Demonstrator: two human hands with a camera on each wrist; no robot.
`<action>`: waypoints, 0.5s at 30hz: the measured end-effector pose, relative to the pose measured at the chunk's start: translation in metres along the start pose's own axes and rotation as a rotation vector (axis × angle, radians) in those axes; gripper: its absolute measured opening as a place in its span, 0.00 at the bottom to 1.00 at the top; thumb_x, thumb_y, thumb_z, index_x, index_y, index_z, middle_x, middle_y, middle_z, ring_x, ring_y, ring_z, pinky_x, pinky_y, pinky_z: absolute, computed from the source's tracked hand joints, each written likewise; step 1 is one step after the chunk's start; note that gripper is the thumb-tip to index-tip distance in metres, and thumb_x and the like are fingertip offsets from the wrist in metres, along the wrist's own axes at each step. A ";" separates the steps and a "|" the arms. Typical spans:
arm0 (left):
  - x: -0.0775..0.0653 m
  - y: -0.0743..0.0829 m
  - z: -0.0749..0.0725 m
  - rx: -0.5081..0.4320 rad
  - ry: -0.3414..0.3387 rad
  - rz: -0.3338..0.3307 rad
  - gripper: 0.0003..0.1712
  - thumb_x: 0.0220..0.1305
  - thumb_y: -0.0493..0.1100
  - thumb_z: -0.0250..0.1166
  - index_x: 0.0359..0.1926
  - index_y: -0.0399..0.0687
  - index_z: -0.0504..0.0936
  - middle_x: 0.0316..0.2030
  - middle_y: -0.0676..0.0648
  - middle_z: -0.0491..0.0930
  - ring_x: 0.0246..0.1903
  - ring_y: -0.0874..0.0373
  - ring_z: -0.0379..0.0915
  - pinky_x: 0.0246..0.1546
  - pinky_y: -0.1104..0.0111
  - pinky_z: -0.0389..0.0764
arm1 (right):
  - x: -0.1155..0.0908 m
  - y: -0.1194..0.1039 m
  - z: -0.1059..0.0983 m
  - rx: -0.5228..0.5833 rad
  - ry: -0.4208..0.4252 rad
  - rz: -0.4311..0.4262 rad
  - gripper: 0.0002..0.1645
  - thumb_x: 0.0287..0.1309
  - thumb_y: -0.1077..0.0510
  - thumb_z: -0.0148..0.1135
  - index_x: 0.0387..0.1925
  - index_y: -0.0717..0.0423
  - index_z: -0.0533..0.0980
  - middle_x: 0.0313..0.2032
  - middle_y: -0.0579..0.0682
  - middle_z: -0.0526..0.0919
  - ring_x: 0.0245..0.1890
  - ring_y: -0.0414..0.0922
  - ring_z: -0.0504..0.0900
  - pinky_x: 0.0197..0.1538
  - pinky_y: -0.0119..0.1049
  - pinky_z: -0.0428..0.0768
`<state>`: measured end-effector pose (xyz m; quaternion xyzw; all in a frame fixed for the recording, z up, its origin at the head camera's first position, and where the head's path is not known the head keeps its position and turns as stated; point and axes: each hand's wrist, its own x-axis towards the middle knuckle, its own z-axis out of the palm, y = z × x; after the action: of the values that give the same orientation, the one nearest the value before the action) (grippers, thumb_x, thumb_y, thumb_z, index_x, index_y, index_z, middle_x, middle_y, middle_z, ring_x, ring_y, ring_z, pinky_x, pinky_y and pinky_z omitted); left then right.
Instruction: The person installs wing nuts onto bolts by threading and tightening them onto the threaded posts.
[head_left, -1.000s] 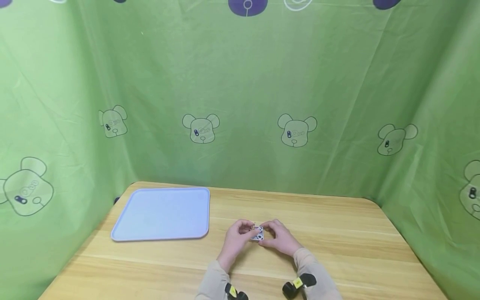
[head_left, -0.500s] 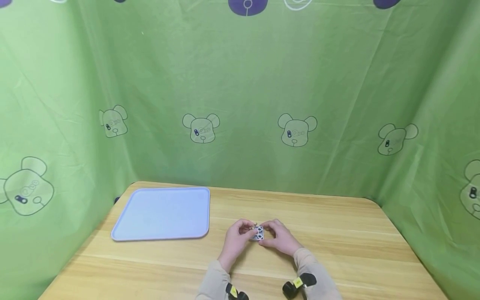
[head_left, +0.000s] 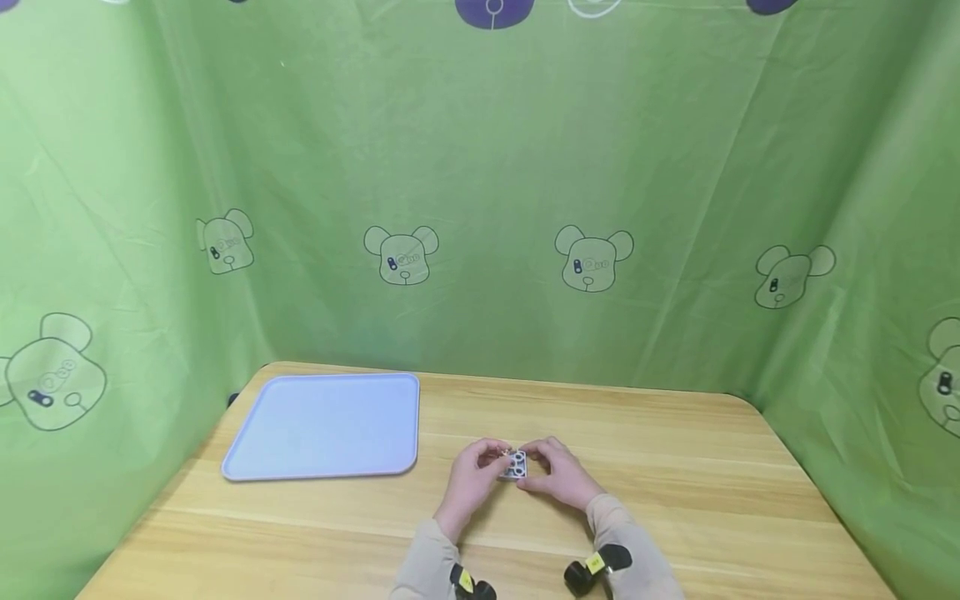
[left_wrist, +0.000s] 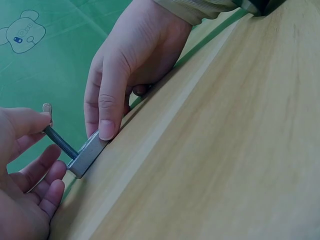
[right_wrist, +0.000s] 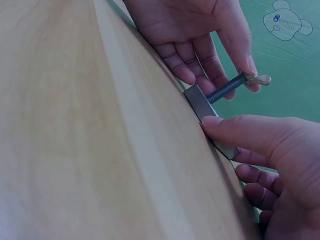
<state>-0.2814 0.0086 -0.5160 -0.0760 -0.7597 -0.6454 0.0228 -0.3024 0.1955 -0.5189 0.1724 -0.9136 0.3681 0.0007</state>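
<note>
My right hand (head_left: pixel 561 477) grips a small grey metal block (right_wrist: pixel 199 102) between thumb and fingers, close over the table. From the block stands a dark threaded bolt (left_wrist: pixel 61 142), tilted outward in both wrist views. A wing nut (right_wrist: pixel 259 79) sits at the bolt's outer end. My left hand (head_left: pixel 471 479) pinches that wing nut between thumb and index finger, its other fingers loosely curled near the block's end. Ring-shaped holes show on the block's face in the head view, partly covered by the left thumb.
A pale blue rectangular tray (head_left: pixel 322 427) lies at the left of the wooden table (head_left: pixel 675 467). Green curtains (head_left: pixel 480 167) with bear prints enclose the back and both sides. A black camera (head_left: pixel 592 571) is strapped to the right sleeve.
My left thumb and fingers have shifted slightly at the wing nut, uncovering more of the block's ringed face. The right hand keeps its grip in nearly the same place.
</note>
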 end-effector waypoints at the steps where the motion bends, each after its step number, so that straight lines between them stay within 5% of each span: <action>1: 0.000 0.000 0.000 0.002 -0.002 0.002 0.11 0.60 0.40 0.66 0.44 0.42 0.83 0.40 0.45 0.83 0.37 0.62 0.75 0.40 0.73 0.77 | 0.000 0.000 0.000 -0.001 0.000 0.000 0.33 0.42 0.48 0.76 0.51 0.54 0.77 0.42 0.50 0.76 0.42 0.43 0.71 0.48 0.39 0.74; 9: 0.001 -0.001 0.001 -0.017 0.000 -0.014 0.17 0.59 0.39 0.66 0.50 0.40 0.79 0.43 0.43 0.81 0.39 0.60 0.75 0.41 0.73 0.77 | -0.001 -0.002 -0.001 -0.001 0.001 -0.001 0.33 0.42 0.48 0.76 0.51 0.55 0.77 0.42 0.49 0.76 0.41 0.42 0.71 0.47 0.37 0.73; 15: -0.002 0.003 0.000 -0.131 0.022 -0.053 0.24 0.57 0.37 0.67 0.53 0.37 0.68 0.49 0.37 0.76 0.42 0.56 0.73 0.38 0.73 0.77 | 0.000 -0.001 -0.001 -0.008 0.000 -0.008 0.33 0.42 0.47 0.76 0.52 0.54 0.77 0.42 0.49 0.76 0.41 0.42 0.70 0.46 0.34 0.72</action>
<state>-0.2792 0.0086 -0.5135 -0.0500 -0.7175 -0.6947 0.0089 -0.3027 0.1954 -0.5179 0.1759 -0.9144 0.3646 0.0030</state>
